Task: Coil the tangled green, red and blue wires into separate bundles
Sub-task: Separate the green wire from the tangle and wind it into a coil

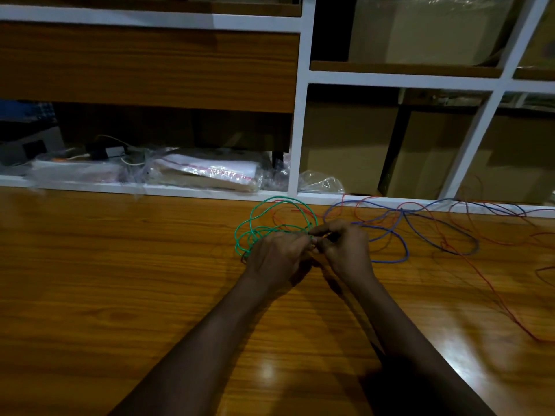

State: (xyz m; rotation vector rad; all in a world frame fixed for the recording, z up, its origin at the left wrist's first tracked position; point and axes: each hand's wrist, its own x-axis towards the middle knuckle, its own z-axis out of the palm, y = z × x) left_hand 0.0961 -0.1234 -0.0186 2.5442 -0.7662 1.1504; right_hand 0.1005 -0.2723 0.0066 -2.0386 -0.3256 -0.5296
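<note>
Both forearms reach up from six o'clock over the wooden surface (120, 280). Near centre the left hand (276, 255) and right hand (345, 247) meet, fingers pressed together, pinching the green wire (255, 219) where its strands gather between them. Its loops fan out toward eleven o'clock from the hands, mostly lifted off the wood. At two to three o'clock the blue wire (402, 244) and red wire (492, 292) lie loose and crossed over each other, the red trailing toward four o'clock. Farthest, at twelve, stands a white-framed shelf (295, 115) holding plastic bags (210, 172) and boxes (345, 145).
</note>
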